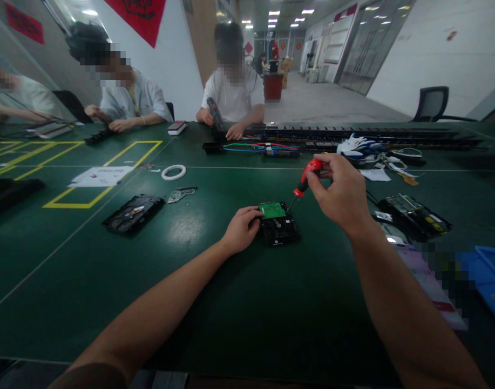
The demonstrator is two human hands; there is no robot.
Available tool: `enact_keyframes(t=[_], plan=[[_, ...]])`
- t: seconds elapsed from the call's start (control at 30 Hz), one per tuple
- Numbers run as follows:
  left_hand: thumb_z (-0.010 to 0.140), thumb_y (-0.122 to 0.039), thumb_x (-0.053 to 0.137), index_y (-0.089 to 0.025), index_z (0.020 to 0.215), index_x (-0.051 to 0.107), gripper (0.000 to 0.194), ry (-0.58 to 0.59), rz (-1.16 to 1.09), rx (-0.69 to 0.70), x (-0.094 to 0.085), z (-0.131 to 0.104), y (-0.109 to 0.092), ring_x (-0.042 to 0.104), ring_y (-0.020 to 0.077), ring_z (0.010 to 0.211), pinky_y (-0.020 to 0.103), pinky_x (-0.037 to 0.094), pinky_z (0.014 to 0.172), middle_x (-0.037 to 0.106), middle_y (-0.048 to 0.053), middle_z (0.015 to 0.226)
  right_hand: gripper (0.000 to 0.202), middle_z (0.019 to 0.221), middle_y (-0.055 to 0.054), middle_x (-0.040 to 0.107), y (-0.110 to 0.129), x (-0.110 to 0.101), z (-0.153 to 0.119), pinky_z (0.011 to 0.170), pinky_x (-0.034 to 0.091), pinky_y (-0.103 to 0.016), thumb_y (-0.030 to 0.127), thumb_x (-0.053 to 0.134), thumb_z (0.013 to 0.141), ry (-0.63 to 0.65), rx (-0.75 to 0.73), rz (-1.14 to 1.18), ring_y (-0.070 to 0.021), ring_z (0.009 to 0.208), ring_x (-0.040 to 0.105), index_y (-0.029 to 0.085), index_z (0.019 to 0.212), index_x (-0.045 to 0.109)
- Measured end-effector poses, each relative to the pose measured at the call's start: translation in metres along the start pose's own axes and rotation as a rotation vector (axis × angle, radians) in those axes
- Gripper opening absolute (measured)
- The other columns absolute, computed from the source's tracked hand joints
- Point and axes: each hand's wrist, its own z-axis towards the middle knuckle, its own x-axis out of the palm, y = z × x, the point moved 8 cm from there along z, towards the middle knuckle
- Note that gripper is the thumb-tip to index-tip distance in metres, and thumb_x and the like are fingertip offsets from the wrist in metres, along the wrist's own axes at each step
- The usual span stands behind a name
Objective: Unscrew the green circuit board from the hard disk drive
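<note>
A white tape ring (173, 172) lay on the green table (215, 313), beyond a black tray (134, 213) and a loose circuit piece (182, 194). The left hand (242, 230) had its fingers bent close together, their tips on the left edge of the green board (272, 210), which sat on the far part of a black case (280, 231). The right hand (339, 189) pinched a red and black screwdriver (307, 177), tilted, its tip at the board's right edge. White gloves (358, 146) lay beyond that hand; another opened device (415, 215) lay to its right, near a blue bin (492, 281).
</note>
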Motion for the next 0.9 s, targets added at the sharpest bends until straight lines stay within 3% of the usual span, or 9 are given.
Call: enact_keyframes(t=[0.2,0.4,0.63,0.9], plan=[[0.100,-0.013,0.062,-0.024,0.123,0.076,0.029,-0.009,0.000,-0.003,-0.001,0.000,-0.001,0.065,0.0285,0.135,0.055,0.054,0.118,0.071,0.011,0.140,0.026,0.117,-0.011,0.074,0.006,-0.004,0.001,0.079,0.061,-0.046,0.030,0.072,0.094,-0.002,-0.009,-0.013,-0.0313,0.104,0.070,0.026,0.119,0.070],[0.101,-0.014,0.062,-0.024,0.125,0.076,0.029,0.000,-0.003,-0.008,0.000,0.000,0.000,0.065,0.0289,0.136,0.055,0.054,0.118,0.070,0.011,0.141,0.035,0.122,-0.013,0.074,0.013,-0.003,0.000,0.087,0.059,-0.052,0.025,0.067,0.093,0.044,-0.051,-0.042,-0.0328,0.104,0.070,0.025,0.128,0.070],[0.100,-0.013,0.062,-0.024,0.124,0.076,0.029,0.000,0.007,-0.006,-0.001,0.001,-0.001,0.065,0.0284,0.135,0.055,0.054,0.118,0.071,0.010,0.141,0.032,0.121,-0.013,0.072,0.010,-0.003,0.001,0.097,0.057,-0.057,0.026,0.069,0.092,0.020,-0.049,-0.062,-0.0349,0.113,0.067,0.026,0.124,0.070],[0.101,-0.014,0.062,-0.025,0.125,0.076,0.029,-0.003,0.004,0.003,0.000,0.000,0.000,0.065,0.0285,0.136,0.055,0.054,0.118,0.071,0.010,0.141,0.037,0.122,-0.011,0.074,0.000,0.001,-0.001,0.086,0.062,-0.051,0.026,0.071,0.091,0.017,0.005,-0.004,-0.0327,0.108,0.071,0.026,0.127,0.066]])
